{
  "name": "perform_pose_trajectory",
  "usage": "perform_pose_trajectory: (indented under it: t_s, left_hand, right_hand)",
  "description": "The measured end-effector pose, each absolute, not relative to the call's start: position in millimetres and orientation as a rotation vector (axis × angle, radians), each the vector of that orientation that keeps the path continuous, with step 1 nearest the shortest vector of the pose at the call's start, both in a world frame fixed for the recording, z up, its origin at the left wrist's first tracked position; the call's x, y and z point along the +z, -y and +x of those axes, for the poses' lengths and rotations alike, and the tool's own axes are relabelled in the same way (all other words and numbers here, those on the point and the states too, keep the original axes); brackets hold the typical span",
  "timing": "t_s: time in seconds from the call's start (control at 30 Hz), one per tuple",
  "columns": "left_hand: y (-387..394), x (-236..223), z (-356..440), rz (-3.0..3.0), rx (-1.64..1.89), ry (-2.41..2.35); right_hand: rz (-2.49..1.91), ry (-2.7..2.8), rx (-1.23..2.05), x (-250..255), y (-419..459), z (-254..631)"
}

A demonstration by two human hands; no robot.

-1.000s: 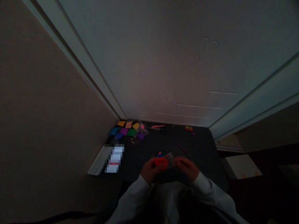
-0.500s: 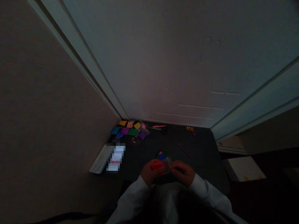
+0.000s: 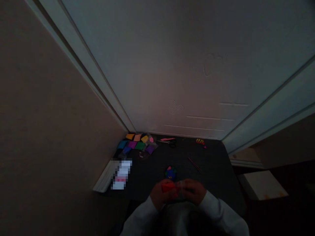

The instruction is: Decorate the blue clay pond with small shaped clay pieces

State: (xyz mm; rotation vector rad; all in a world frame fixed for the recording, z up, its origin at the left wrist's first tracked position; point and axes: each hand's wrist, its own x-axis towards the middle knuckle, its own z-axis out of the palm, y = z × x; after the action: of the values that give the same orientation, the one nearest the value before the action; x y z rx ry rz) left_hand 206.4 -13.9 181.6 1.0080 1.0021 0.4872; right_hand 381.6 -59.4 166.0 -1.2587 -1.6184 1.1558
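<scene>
Close to my body, my left hand [image 3: 157,196] is closed around a small clear bag of red modelling clay [image 3: 168,187]. My right hand [image 3: 196,191] has its fingers closed on the clear, loose end of the same bag. The picture is dark, and the fingertips are hard to make out. Just beyond my hands, a round dark-blue and green piece [image 3: 170,173] with a pink bit on it lies on the dark table [image 3: 147,175].
Several coloured clay bags [image 3: 140,145] sit at the back left, near scissors [image 3: 172,142] and a pink tool [image 3: 167,139]. Small yellow and red pieces [image 3: 200,141] lie back right, a thin stick [image 3: 194,165] nearer. At left is a blurred-out sheet [image 3: 121,175]; walls enclose the table.
Both hands have drawn closer to my body with the red clay bag, uncovering more of the round blue piece. My right fingers now lie further over the bag's clear end. The view has shifted slightly.
</scene>
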Motion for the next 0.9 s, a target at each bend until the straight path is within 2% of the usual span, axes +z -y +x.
perform_pose_trajectory:
  t_s: [0.9]
  left_hand:
    - [24.2,138.9,204.7,0.849,0.499,-0.833]
  right_hand:
    - [-1.318,1.664,1.127,165.9,60.3,375.7]
